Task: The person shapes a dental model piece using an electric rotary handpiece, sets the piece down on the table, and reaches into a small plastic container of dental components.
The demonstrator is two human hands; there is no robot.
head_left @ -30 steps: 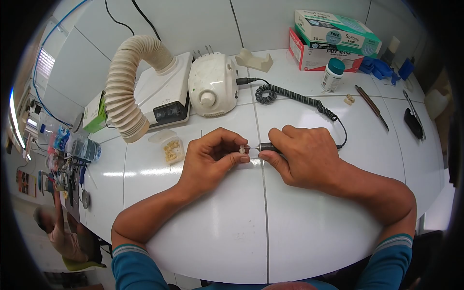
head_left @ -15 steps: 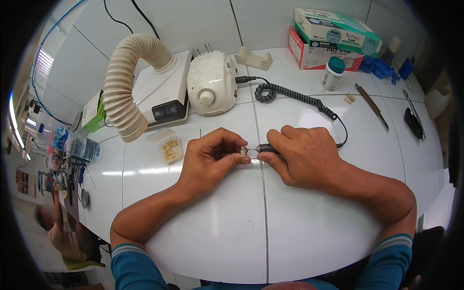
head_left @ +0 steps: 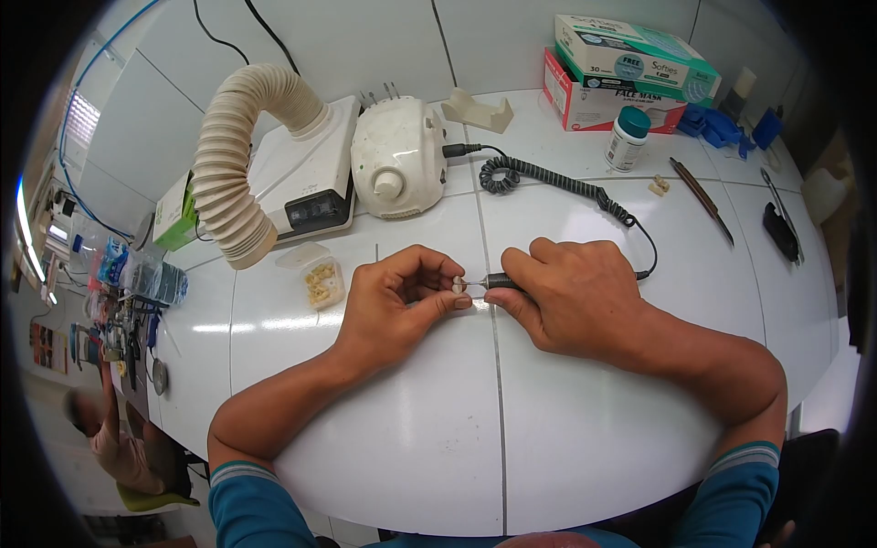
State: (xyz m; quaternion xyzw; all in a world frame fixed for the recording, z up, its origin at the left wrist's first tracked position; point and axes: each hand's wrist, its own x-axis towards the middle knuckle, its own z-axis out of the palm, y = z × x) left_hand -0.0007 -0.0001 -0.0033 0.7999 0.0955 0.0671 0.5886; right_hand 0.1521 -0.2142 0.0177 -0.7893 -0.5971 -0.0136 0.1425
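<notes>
Between the thumb and fingertips of my left hand (head_left: 395, 297) is a small whitish tooth-like piece (head_left: 457, 284), partly covered by the fingers. My right hand (head_left: 585, 294) is closed around a black rotary handpiece (head_left: 502, 281), which points left. Its thin metal bur reaches the small piece; whether the two touch I cannot tell. A coiled black cord (head_left: 557, 178) runs from behind my right hand to the white control unit (head_left: 397, 160). Left of my left hand, a clear lidded box (head_left: 336, 294) lies open with several yellowish tooth-like pieces inside.
A ribbed suction hose (head_left: 224, 164) arches from a white box-shaped machine (head_left: 274, 173). Mask boxes (head_left: 630, 68), a green-capped bottle (head_left: 627, 142), another tooth-like piece (head_left: 658, 185) and a brown pointed tool (head_left: 702, 201) are at right. Another person (head_left: 128, 447) sits at far left.
The small piece has turned slightly in my left fingers and shows more of its pale side. Both hands stay almost in place, the handpiece still pointed at it.
</notes>
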